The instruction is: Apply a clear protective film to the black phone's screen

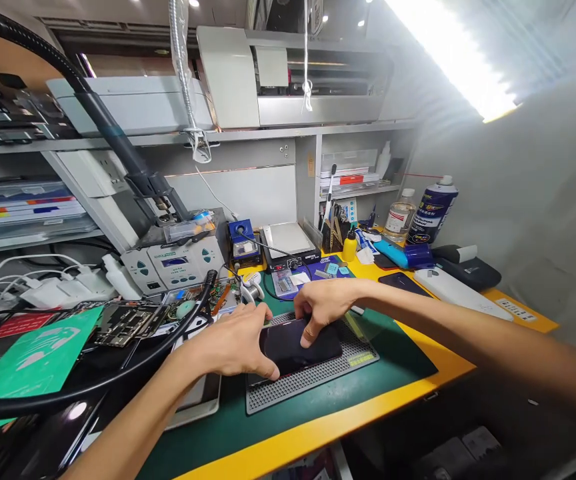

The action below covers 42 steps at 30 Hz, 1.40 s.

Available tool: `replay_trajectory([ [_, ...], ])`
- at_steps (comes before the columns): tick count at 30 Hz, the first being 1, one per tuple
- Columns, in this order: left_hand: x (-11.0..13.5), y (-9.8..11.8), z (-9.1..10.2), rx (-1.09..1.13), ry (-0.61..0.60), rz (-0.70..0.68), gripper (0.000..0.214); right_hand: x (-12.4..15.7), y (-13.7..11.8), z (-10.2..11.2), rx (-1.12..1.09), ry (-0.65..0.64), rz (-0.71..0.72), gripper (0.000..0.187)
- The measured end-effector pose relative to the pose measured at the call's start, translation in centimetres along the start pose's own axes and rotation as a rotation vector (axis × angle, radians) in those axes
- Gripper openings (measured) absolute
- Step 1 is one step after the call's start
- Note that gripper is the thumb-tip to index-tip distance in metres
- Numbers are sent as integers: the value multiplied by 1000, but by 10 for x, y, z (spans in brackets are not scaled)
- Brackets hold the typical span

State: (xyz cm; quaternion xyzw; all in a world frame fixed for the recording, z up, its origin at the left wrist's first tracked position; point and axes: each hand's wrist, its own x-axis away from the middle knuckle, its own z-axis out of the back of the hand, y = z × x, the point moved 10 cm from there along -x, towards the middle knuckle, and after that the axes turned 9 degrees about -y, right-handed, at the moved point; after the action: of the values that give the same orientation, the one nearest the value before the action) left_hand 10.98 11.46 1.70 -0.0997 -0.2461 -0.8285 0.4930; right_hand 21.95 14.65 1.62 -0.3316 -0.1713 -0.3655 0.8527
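Observation:
A black smartphone (293, 350) lies screen up on a grey perforated mat (313, 378). My left hand (238, 340) spans the phone's left end, thumb at the near corner and fingers at the far side. From the far side my right hand (325, 305) reaches over, its thumb pressed on the dark screen and its other fingers curled at the far edge. Those right fingertips are partly hidden behind the hand. Under the mat is a green work mat (393, 353).
Circuit boards (128, 323) and a green sheet (38, 353) crowd the left, where a black hose (118, 379) arcs across. Behind stand a grey control unit (173, 263) and a flat plate device (291, 240). A spray can (432, 212) and a clear bottle (400, 215) are back right.

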Motion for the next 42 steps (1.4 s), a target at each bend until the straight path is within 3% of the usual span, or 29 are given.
replay_trajectory([
  [4,8,4,6,75,86,-8,48,3,2,-2,-128,-29,4,27],
  [8,20,-4,18,328,163,-21,37,6,10,-7,-334,10,36,24],
  [10,27,-17,26,522,240,-5,44,11,17,-8,-466,80,52,22],
  [13,43,-40,36,881,463,43,61,23,26,-5,-710,253,93,20],
  [16,47,-40,27,1253,575,7,62,35,24,-4,-973,440,172,27],
  [21,22,25,1,1668,209,-274,67,41,4,-8,-1290,575,319,36],
  [24,14,47,-6,1797,49,-390,74,40,0,-12,-1378,617,337,32],
  [33,12,57,-14,2058,-234,-571,78,34,9,-23,-1376,625,294,26],
  [42,19,58,-12,2111,-288,-631,86,32,7,-23,-1307,627,256,25],
])
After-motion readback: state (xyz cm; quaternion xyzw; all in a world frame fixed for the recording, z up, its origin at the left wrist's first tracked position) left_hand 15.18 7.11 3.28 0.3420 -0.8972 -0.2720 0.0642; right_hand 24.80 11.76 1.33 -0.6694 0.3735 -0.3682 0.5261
